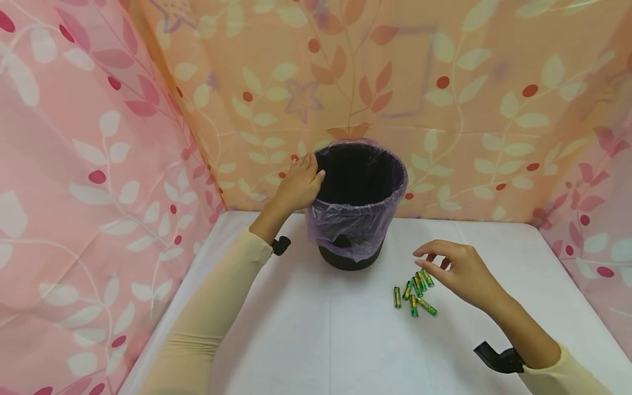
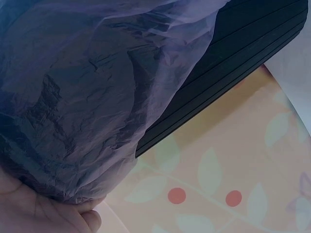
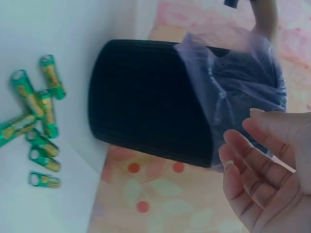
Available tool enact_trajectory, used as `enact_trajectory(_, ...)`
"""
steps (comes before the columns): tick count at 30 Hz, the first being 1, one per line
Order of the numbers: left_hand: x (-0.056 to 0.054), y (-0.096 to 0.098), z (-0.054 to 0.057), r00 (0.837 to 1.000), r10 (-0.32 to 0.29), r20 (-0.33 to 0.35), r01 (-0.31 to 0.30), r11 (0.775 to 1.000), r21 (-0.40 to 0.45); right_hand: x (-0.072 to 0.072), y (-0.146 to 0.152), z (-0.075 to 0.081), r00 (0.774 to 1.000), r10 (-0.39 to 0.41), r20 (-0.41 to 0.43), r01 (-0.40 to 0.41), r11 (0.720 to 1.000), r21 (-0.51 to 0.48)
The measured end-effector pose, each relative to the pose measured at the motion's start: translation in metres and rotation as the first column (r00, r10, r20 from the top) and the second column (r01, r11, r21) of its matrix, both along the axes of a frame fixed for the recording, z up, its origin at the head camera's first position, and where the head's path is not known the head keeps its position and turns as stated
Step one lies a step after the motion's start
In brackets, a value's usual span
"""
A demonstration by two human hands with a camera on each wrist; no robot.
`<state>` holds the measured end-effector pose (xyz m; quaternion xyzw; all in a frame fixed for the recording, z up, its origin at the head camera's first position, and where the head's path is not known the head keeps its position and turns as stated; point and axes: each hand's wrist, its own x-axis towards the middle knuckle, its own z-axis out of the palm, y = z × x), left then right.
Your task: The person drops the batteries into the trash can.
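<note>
A black trash bin stands upright, lined with a thin purple plastic bag folded out over its rim. At the rim's left side, my left hand grips the bin's edge through the bag. In the left wrist view, part of that hand shows against the crinkled bag. My right hand hovers just right of several green and gold batteries. Its fingers are loosely bent and hold nothing, as the right wrist view shows. The batteries lie in a loose cluster, some touching.
A white-covered table bears the bin and the batteries. Behind it hangs an orange leaf-patterned curtain, close to the bin's back. Pink patterned cloth borders the left side, and more pink cloth the right.
</note>
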<state>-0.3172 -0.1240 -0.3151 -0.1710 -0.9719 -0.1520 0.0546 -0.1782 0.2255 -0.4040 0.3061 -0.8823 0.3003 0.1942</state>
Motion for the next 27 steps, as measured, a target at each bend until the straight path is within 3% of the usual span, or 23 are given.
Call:
enact_trajectory(6, 0.000, -0.001, -0.001, 1.000, 0.001, -0.002, -0.001, 1.000, 0.013, 0.002, 0.009, -0.019, 0.995, -0.037, 0.088, 0.033, 0.998, 0.044)
enact_trajectory(14, -0.002, -0.001, -0.003, 1.000, 0.002, 0.002, -0.002, 1.000, 0.015, 0.005, 0.020, -0.046, 0.969, -0.090, 0.230, 0.059, 0.988, 0.140)
enact_trajectory(22, 0.000, 0.000, -0.002, 1.000, 0.002, 0.000, -0.002, 1.000, 0.014, 0.009, 0.026, -0.069, 0.961, -0.159, 0.226, 0.092, 0.956, 0.278)
enact_trajectory(27, 0.000, -0.001, -0.001, 1.000, -0.002, 0.005, 0.002, 1.000, 0.016, 0.012, 0.027, -0.080, 0.939, -0.206, 0.274, 0.104, 0.934, 0.343)
